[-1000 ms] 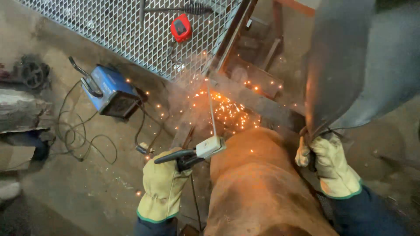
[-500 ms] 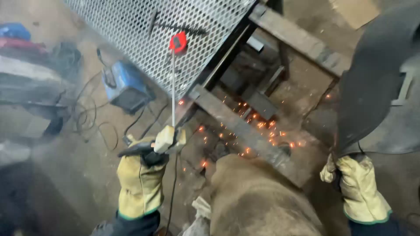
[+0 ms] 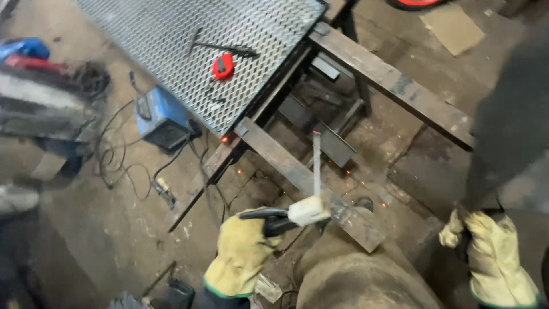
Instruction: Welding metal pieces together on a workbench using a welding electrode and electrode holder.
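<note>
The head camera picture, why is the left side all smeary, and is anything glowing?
Head view: the left edge is motion-blurred, while the mesh panel looks sharp; small orange sparks glow at its corner; a dark blurred shield above the right hand blocks the right side.

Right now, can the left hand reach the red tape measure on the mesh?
Probably not without leaning in: the left hand already grips the electrode holder, and the red tape measure lies far up the mesh panel.
</note>
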